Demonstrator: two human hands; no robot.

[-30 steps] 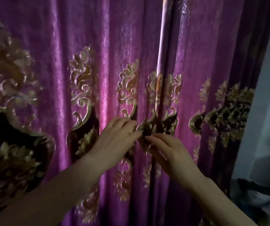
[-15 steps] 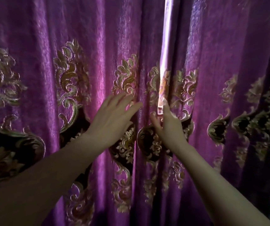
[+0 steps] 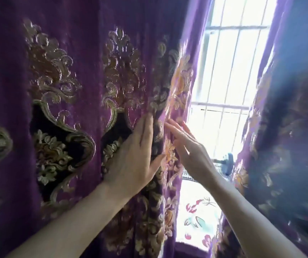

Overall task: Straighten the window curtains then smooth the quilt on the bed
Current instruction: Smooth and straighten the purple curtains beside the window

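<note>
No containers anywhere in this shot, so nothing to report on that front; it's all curtain.

The left curtain panel (image 3: 60, 112), purple with gold embroidered scrollwork, fills the left and middle of the view. The left hand (image 3: 136, 157) lies flat on it near its inner edge, fingers straight and together, palm pressing on the fabric rather than gripping it. The right hand (image 3: 188, 146) is just beside it, at the very edge of that panel, fingers stretched out and loose, fingertips touching the lit-up hem; it isn't pinching anything as far as I can see. The right curtain panel (image 3: 287, 127) hangs well apart on the right side, blurry and bluish in the glare.

Between the two panels there's a window (image 3: 229, 71) with vertical bars, blown out white. Low in the gap is a pale cloth with red and teal flower print (image 3: 197, 216), and something small and blue (image 3: 228, 161) sits near the right panel's edge; can't tell what it is.

Compared with half a second back: the panels were closed then with only a thin sliver of light between them. Now there's a wide gap, and both hands have shifted onto the left panel's edge. The quilt isn't in view.
</note>
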